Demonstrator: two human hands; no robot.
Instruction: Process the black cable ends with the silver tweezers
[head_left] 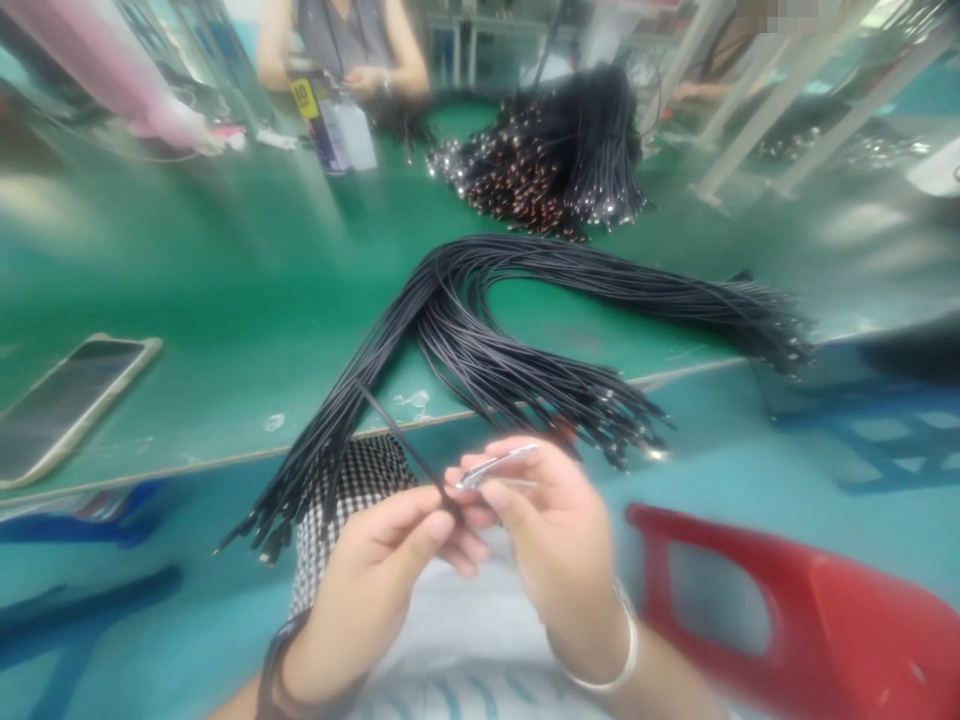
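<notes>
My left hand (pixel 379 570) is closed, pinching one thin black cable (pixel 401 432) near its end, between thumb and fingers. Close beside it, my right hand (pixel 566 535) is closed round silver metal tweezers (pixel 499 466), with its fingertips near the same cable end. The small tip of the cable is blurred and partly covered by fingers. In front of both hands a bundle of black cables (pixel 442 290) lies across the table's near edge, its ends fanned out to the left, centre and right.
The green table (pixel 225 380) carries a phone (pixel 75 400) at left. A large cable pile (pixel 570 150), a spray can (pixel 321 125) and people working are farther back. A red plastic stool (pixel 840 600) stands at right. Beige posts (pixel 787 90) rise at the upper right.
</notes>
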